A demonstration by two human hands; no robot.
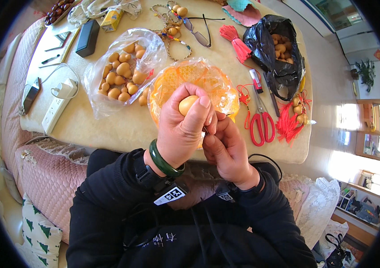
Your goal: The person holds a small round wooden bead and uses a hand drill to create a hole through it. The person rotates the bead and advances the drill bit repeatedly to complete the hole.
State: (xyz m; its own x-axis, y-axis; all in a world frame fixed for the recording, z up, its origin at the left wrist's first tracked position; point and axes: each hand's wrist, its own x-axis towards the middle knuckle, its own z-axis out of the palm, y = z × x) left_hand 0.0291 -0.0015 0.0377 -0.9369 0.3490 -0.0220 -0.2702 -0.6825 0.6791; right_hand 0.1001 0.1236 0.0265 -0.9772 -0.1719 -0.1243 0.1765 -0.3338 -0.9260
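My left hand (176, 127), with a green bangle at its wrist, is closed around a small tan gourd (187, 105), whose rounded end shows above the thumb. Right beside it, my right hand (229, 152) is pinched at the gourd's lower end. Something thin and dark sits between its fingertips, too small to name. Beyond both hands stands an orange basket (159, 82) lined with see-through plastic. To its left, more small gourds (123, 69) fill an open see-through plastic bag (95, 78).
Red-handled scissors (262, 127), red tassels (287, 125) and a black bag of gourds (268, 33) lie on the table's right. Eyeglasses (199, 35) and beaded cords (170, 33) are at the back. A white power strip (56, 112) and a dark box (87, 38) are leftward.
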